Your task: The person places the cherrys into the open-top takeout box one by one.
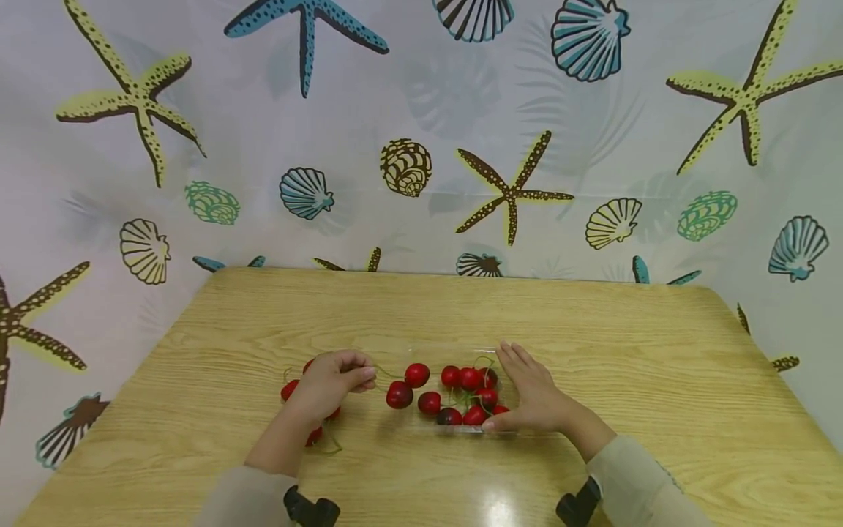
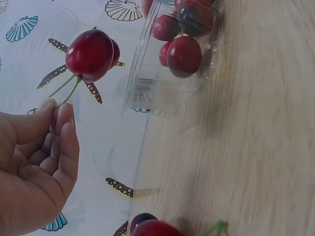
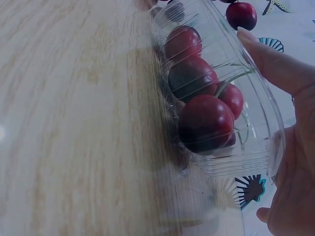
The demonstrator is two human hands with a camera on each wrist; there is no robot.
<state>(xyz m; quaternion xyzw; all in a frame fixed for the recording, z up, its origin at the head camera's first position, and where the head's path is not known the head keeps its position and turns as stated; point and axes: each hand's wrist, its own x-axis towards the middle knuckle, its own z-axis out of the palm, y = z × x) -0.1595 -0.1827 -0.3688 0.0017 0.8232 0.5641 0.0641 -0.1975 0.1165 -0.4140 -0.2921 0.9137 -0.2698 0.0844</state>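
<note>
My left hand (image 1: 328,382) pinches the thin green stems of two red cherries (image 1: 399,395) between thumb and fingertips. In the left wrist view these cherries (image 2: 89,55) are up above the fingertips, beside the end of a clear plastic container (image 2: 147,93). The container (image 3: 221,167) lies on the table with several dark red cherries (image 3: 205,123) in it, some with stems. My right hand (image 1: 536,391) spans its right end, thumb at the near rim and fingers at the far rim. The right wrist view shows the thumb (image 3: 275,61) along the rim.
More loose cherries (image 1: 290,390) with stems lie on the wooden table (image 1: 461,315) at the left, partly hidden by my left hand and forearm. A white cloth (image 1: 356,219) printed with shells and starfish hangs behind the table.
</note>
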